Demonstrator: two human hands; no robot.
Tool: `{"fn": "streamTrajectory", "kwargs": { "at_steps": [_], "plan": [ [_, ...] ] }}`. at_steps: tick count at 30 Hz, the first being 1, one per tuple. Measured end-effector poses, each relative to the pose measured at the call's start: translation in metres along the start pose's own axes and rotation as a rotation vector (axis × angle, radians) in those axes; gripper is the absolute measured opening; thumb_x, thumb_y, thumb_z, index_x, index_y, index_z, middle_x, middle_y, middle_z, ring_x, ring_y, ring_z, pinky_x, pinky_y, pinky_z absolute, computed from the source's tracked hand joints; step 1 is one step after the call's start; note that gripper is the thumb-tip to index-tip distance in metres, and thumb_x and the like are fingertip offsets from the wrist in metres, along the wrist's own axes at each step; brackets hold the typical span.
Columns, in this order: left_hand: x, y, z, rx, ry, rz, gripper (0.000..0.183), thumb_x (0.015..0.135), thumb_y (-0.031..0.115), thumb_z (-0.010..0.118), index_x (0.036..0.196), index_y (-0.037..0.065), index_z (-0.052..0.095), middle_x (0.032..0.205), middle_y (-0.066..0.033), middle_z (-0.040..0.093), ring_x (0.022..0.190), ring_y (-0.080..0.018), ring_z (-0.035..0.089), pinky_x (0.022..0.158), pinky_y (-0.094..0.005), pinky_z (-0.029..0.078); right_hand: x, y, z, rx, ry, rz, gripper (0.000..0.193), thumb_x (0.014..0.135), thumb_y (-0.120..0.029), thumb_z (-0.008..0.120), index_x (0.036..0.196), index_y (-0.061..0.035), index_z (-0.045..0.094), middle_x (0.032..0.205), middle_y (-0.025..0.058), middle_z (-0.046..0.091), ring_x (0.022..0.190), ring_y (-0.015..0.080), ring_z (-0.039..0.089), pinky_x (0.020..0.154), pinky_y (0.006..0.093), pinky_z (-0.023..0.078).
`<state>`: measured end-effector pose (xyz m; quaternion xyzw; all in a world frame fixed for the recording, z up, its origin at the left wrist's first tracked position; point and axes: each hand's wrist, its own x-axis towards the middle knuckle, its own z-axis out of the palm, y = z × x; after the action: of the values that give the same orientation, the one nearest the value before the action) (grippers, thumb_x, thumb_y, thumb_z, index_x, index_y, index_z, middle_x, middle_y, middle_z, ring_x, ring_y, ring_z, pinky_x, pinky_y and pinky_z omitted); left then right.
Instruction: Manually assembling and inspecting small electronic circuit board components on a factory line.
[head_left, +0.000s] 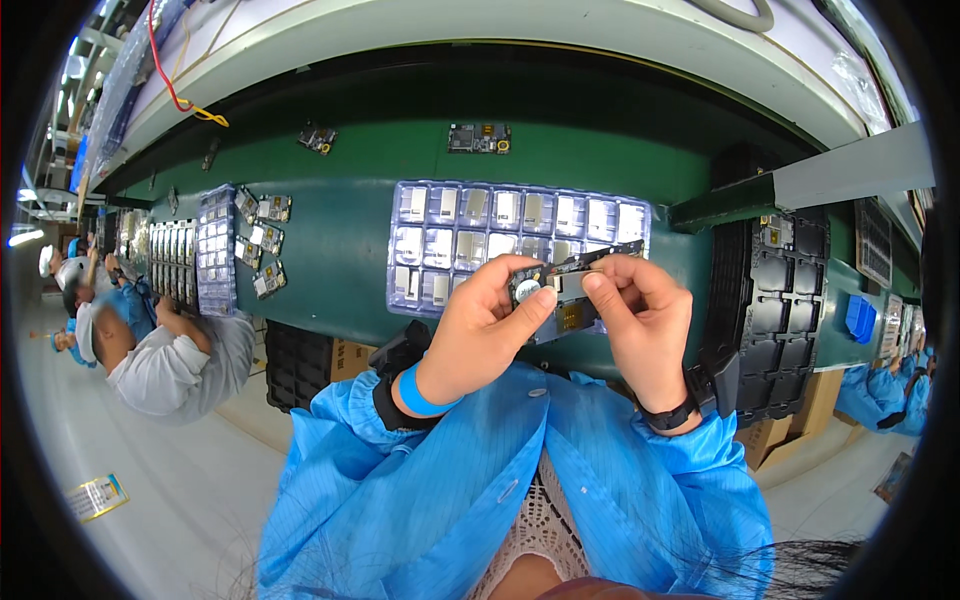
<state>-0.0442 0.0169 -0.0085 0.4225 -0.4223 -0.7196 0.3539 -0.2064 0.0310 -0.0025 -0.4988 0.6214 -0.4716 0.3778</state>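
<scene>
Before my chest, both hands hold a dark circuit board (572,319) above the front edge of the bench. My left hand (487,318) pinches its left end, the thumb beside a round white sticker. Closed on the other end is my right hand (645,322), its thumb at a flat silver metal piece (570,286) on the board. The fingers behind the board are partly hidden. Just beyond them lies a clear plastic tray (393,262), with silver rectangular pieces in its compartments; my hands cover its near right part.
Several loose circuit boards (268,237) lie left of the tray, and another board (480,138) lies farther back. Black trays (775,330) are stacked at the right, below a grey beam (850,175). A shelf edge (480,22) crosses the back. Co-workers sit to the left and right.
</scene>
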Motion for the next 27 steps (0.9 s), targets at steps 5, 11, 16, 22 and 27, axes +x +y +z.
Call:
{"fn": "streamTrajectory", "kwargs": {
  "at_steps": [5,11,16,22,27],
  "plan": [
    [0.003,-0.008,0.004,0.092,0.095,0.137,0.020,0.084,0.009,0.055,0.101,-0.001,0.050,0.071,0.0040,0.049,0.055,0.0012,0.038,0.044,-0.0158,0.029,-0.001,-0.007,-0.001,-0.089,0.024,-0.110,0.009,0.073,-0.004,0.065,0.080,0.0015,0.061,0.064,0.0056,0.057,0.047,0.0070,0.047,0.043,0.0212,0.037],
    [0.004,-0.007,0.006,0.039,0.079,0.157,0.019,0.085,0.008,0.055,0.101,-0.001,0.050,0.073,0.0037,0.049,0.056,0.0011,0.038,0.045,-0.0160,0.030,0.000,-0.005,-0.003,-0.087,0.013,-0.130,0.010,0.073,-0.003,0.065,0.081,0.0013,0.062,0.066,0.0065,0.057,0.047,0.0088,0.049,0.043,0.0213,0.038],
    [0.004,-0.005,0.005,0.099,0.067,0.172,0.019,0.085,0.007,0.055,0.101,-0.001,0.049,0.077,0.0026,0.050,0.060,0.0007,0.040,0.048,-0.0156,0.032,-0.001,-0.012,-0.001,-0.080,0.059,-0.102,0.011,0.071,-0.004,0.067,0.080,0.0009,0.062,0.065,0.0072,0.058,0.050,0.0110,0.052,0.044,0.0227,0.040],
    [0.004,-0.004,0.010,0.031,0.100,0.201,0.017,0.085,0.007,0.054,0.099,-0.001,0.050,0.079,0.0018,0.052,0.064,0.0001,0.042,0.052,-0.0152,0.035,-0.003,-0.006,0.000,-0.267,0.150,-0.302,0.015,0.066,-0.005,0.071,0.078,-0.0020,0.063,0.067,0.0065,0.057,0.054,0.0151,0.053,0.049,0.0263,0.042],
    [0.001,0.000,0.007,0.069,0.073,0.124,0.018,0.086,0.007,0.053,0.100,-0.002,0.048,0.088,-0.0042,0.056,0.078,-0.0062,0.052,0.069,-0.0206,0.044,-0.004,-0.008,-0.004,-0.303,0.199,-0.356,0.017,0.063,-0.004,0.073,0.075,-0.0015,0.062,0.075,0.0057,0.048,0.061,0.0148,0.053,0.051,0.0263,0.042]
  ]
}}
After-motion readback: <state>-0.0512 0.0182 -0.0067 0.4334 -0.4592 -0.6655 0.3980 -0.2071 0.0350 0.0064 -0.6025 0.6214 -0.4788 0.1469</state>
